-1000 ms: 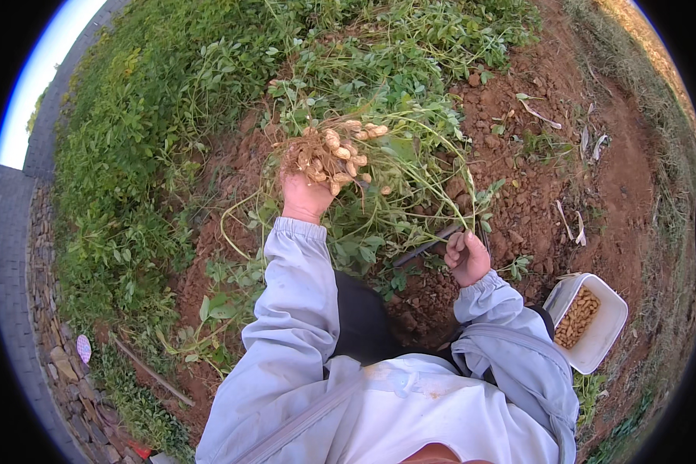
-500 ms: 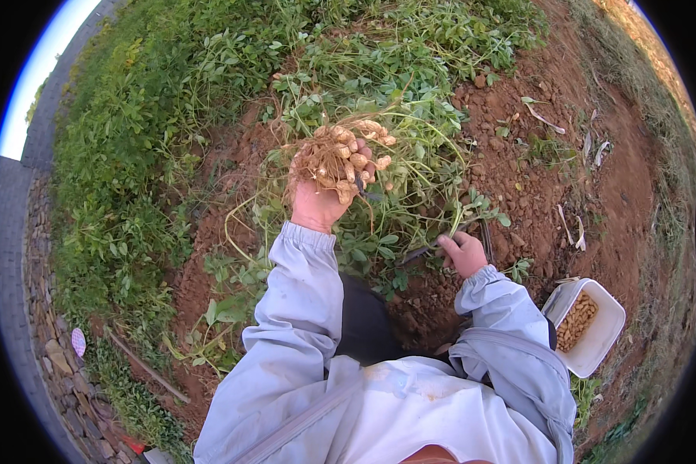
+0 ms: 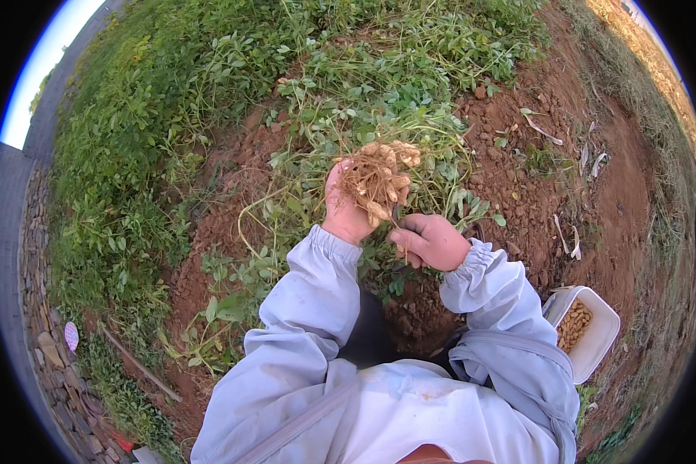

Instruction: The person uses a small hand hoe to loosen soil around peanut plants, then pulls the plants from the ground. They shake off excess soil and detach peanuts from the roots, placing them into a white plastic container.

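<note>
My left hand (image 3: 346, 209) is closed around an uprooted peanut plant, lifted above the greenery. The plant's root end carries a cluster of pale peanut pods (image 3: 398, 185) tangled with brown roots (image 3: 366, 180). Its leafy stems trail away beyond the hand and blend with the plants on the ground. Just below the pods, my right hand (image 3: 435, 241) is closed, thumb against fingers, on what looks like a thin root strand hanging from the cluster. My right fingers are partly hidden from above.
A white bucket (image 3: 603, 329) tilts beside my right arm, with loose peanuts (image 3: 574, 326) inside. Pulled plants (image 3: 410, 85) lie ahead, taller green growth (image 3: 124, 178) stands at left, and reddish soil (image 3: 549, 224) with dry husks stretches right. A stick (image 3: 139, 362) lies at lower left.
My left hand has brought the peanut plant right and slightly nearer. My right hand has let go of a green stem, moved up and left to the cluster, and closed there.
</note>
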`<state>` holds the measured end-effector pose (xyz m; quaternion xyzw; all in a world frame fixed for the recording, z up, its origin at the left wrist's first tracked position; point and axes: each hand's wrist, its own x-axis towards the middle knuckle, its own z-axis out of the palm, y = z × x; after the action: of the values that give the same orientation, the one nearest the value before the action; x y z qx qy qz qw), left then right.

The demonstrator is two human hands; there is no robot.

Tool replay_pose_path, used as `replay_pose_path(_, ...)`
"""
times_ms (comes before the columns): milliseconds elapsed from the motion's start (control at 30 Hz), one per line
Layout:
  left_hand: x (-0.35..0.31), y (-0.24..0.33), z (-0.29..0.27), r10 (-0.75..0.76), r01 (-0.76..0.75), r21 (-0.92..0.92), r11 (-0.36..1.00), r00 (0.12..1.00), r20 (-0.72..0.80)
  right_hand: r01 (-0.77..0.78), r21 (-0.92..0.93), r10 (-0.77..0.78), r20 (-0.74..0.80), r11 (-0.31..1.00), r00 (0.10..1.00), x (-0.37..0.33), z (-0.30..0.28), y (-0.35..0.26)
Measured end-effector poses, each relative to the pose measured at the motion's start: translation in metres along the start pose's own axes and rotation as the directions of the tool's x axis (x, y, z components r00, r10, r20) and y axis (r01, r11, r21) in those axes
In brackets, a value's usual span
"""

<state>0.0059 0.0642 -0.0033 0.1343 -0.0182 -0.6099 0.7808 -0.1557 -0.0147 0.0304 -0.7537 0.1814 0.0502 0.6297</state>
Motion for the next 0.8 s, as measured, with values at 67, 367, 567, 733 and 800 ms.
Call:
replay_pose_path(67, -0.001, -0.002, 0.001, 0.026, -0.026, -0.013, 1.0, 0.999, 0.02, -0.031, 0.121, 0.025, 0.051, 0.992, 0.998, -0.007, 0.003, 0.0)
replay_pose_path(367, 0.014, 0.001, -0.005, 0.009, -0.011, 0.037, 0.999, 0.999, 0.054, 0.21, 0.357, -0.083, -0.339, 0.91, 0.937, -0.005, -0.035, 0.023)
replay_pose_path(567, 0.014, -0.012, -0.002, 0.071, -0.071, 0.035, 0.997, 0.997, 0.004, 0.155, -0.351, -0.275, -0.324, 0.923, 0.905, 0.029, -0.05, -0.006)
replay_pose_path(733, 0.019, -0.007, 0.005, 0.213, -0.213, 0.014, 0.977, 0.976, -0.052, 0.598, 0.679, -0.21, -0.569, 0.425, 0.795, 0.007, -0.052, 0.037)
replay_pose_path(800, 0.02, -0.002, -0.009, 0.185, -0.183, -0.027, 0.983, 0.974, 0.131, 0.509, 0.728, -0.156, -0.498, 0.459, 0.853, -0.003, -0.04, 0.029)
